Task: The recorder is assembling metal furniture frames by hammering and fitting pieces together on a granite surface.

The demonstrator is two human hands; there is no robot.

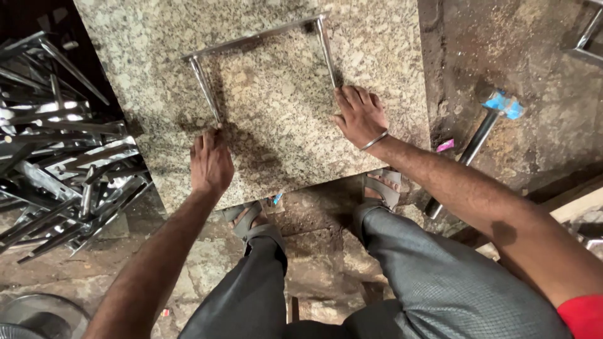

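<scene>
A U-shaped steel rod frame is laid flat on a speckled granite slab in the upper middle of the frame, open side toward the person. The left hand is closed around the end of the frame's left leg — grip tight on the rod. The right hand is pressed flat, fingers extended, at the end of the right leg; nothing is grasped. A blue-headed hammer is seen on the floor at right, well apart — a heap of steel rod pieces at left.
</scene>
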